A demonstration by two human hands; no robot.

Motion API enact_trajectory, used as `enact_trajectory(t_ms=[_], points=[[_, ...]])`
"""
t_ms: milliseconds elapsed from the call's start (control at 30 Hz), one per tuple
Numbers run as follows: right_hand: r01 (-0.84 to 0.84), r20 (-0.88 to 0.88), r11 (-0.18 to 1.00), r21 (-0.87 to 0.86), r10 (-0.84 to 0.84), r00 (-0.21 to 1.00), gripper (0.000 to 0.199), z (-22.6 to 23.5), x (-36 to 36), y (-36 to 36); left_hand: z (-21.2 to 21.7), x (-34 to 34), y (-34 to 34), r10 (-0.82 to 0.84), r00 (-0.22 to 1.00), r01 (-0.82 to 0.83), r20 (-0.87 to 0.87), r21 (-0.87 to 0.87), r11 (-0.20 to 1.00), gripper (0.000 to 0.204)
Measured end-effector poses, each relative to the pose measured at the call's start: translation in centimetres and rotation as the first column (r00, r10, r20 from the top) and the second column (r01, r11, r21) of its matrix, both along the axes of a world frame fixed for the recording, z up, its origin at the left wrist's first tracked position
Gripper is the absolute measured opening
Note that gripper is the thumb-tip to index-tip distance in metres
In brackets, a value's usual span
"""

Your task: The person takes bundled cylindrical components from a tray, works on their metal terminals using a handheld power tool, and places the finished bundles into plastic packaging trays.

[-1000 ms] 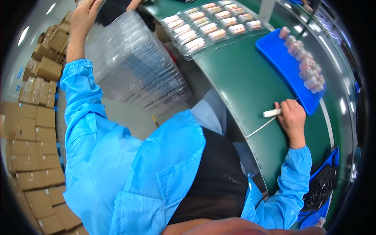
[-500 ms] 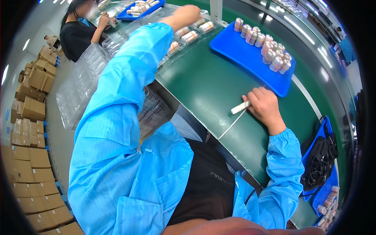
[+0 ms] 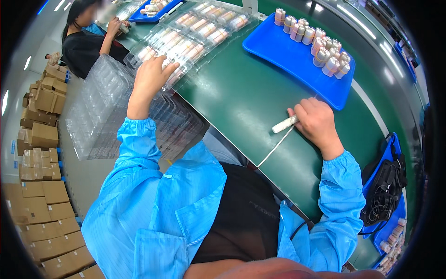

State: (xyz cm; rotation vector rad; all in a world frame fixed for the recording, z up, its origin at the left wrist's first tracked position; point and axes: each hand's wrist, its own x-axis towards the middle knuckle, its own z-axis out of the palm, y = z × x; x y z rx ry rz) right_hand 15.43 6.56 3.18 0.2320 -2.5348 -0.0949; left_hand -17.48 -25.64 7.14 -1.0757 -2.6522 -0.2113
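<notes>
My left hand (image 3: 151,79) is open, its fingers and thumb spread over the near left part of a clear plastic blister tray (image 3: 188,74). Whether its fingertips touch the tray or the packs is hard to tell. Bundles of pale cylindrical cells (image 3: 200,24) fill the tray's pockets in rows. On the green table, my right hand (image 3: 316,122) is closed around a short white stick (image 3: 284,124) that looks wrapped; its far end is hidden in the fist. Just beyond that hand lies a blue tray (image 3: 278,49) with several upright bundles of cells (image 3: 320,53) banded together.
Stacked empty clear trays (image 3: 100,111) stand left of the table edge. A co-worker in black (image 3: 90,51) handles something at the far left beside another blue tray (image 3: 153,17). Black cables (image 3: 383,190) lie in a blue tray at right. Cardboard boxes (image 3: 42,190) line the left.
My left hand has come back from the blister tray's far end to its near left part, uncovering the rows of cells. My right hand still grips the white stick in nearly the same place.
</notes>
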Motion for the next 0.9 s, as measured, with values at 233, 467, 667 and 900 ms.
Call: enact_trajectory(t_ms=[233,467,667,900], points=[[0.009,0.01,1.0,0.005,-0.009,1.0,0.028,0.3,0.0,-0.2,-0.6,1.0,-0.1,-0.157,0.987,0.152,0.032,0.124,0.981,0.047],[0.009,0.013,1.0,0.015,-0.009,1.0,0.028,0.2,-0.1,-0.3,-0.9,1.0,1.2,-0.161,0.987,0.161,-0.011,0.077,0.984,0.043],[0.015,0.02,1.0,0.002,-0.015,1.0,0.028,0.2,0.0,-0.2,-0.9,0.4,0.1,-0.223,0.974,0.226,-0.042,0.066,0.972,0.042],[0.022,0.032,1.0,0.002,-0.022,0.999,0.028,0.1,0.1,-0.2,-0.1,-0.8,0.2,-0.303,0.952,0.3,0.032,0.088,0.95,0.043]])
